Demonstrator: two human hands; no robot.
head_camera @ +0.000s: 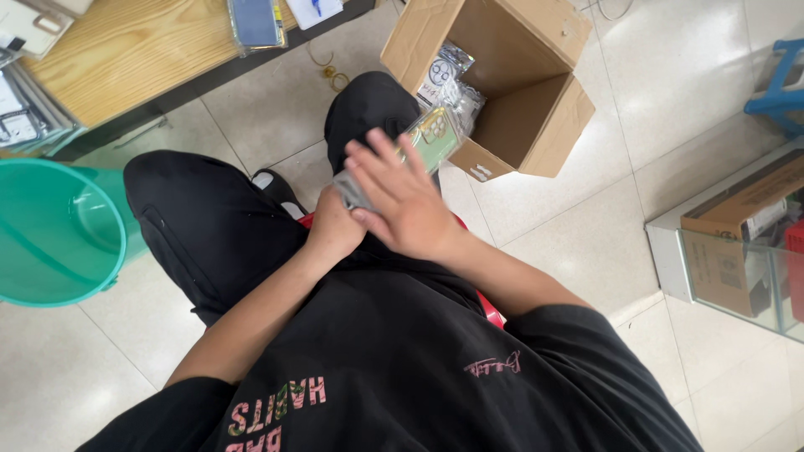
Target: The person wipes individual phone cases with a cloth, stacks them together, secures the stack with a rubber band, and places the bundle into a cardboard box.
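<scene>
A pale green phone case in a clear wrapper (pixel 433 139) lies across my lap, over my black trousers. My left hand (pixel 332 228) grips its near end from below. Over the middle of the case lies my right hand (pixel 402 201), flat, fingers spread and pointing up-left. Only the far end of the case, with its camera cut-out, shows past my fingers. Just beyond it stands an open cardboard box (pixel 536 125) on the floor, with several wrapped cases (pixel 452 84) inside.
A teal plastic bucket (pixel 50 234) stands at the left. A wooden table (pixel 126 50) with packaged items is at the top left. A glass cabinet (pixel 737 268) holding brown boxes is at the right, with a blue stool (pixel 779 84) behind it. The floor is pale tile.
</scene>
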